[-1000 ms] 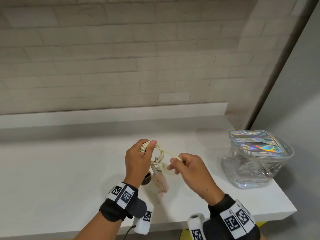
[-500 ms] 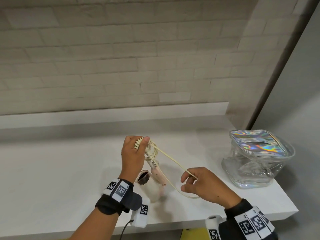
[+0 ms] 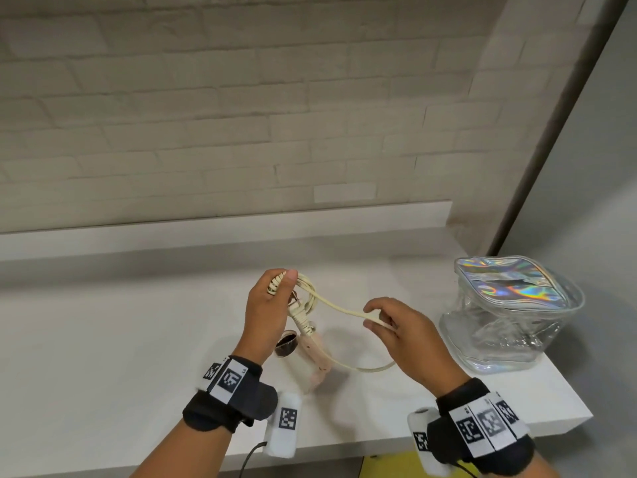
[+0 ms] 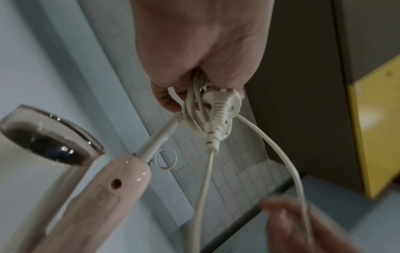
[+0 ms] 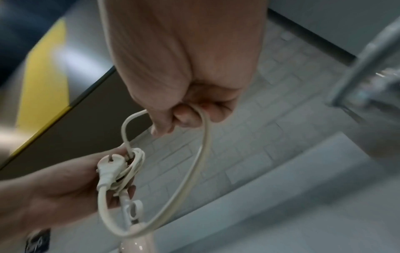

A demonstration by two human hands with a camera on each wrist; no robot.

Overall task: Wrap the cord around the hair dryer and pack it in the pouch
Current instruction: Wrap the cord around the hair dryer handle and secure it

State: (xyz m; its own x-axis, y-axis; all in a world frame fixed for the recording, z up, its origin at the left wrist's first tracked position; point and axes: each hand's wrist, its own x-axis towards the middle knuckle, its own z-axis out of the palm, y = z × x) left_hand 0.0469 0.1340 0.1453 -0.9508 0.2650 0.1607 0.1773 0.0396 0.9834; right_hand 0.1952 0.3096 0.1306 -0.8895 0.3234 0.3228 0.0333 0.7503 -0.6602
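Observation:
My left hand (image 3: 272,305) grips a bundle of cream cord coils (image 3: 305,293) together with the white plug (image 4: 220,106), raised above the counter. From that bundle the pale pink hair dryer (image 3: 315,353) hangs by its cord end, its handle (image 4: 103,188) and dark nozzle (image 4: 49,140) pointing down. My right hand (image 3: 396,326) pinches a loose loop of the cord (image 5: 194,154) to the right of the bundle; the loop sags below it. The clear iridescent pouch (image 3: 513,312) stands at the counter's right end.
The white counter (image 3: 120,339) runs along a brick wall, with a low ledge (image 3: 220,225) behind. Its front edge and right end lie close to the pouch. A grey wall panel rises to the right.
My right hand has swung out to the right and then up with the cord, so a longer loop now stretches from the bundle. My left hand has risen slightly, still holding the coils.

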